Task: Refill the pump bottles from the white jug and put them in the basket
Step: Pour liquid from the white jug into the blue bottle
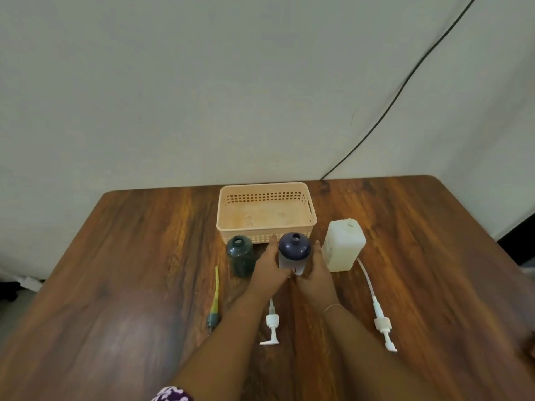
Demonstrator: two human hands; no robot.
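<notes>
Standing between both hands, the purple bottle point(293, 250) is clasped by left hand point(270, 267) and right hand point(317, 273).

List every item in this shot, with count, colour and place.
basket: 1, peach, far middle of table, nothing inside
green bottle: 1, dark green, uncapped, upright before basket's left corner
purple bottle: 1, purple top, pale body, uncapped, between both hands
white jug: 1, white, open, right of basket
pump heads: 3; green-yellow left, white centre, white right, all lying flat
table: 1, brown wood
cable: 1, black, on wall
left hand: 1, on purple bottle
right hand: 1, beside purple bottle
</notes>
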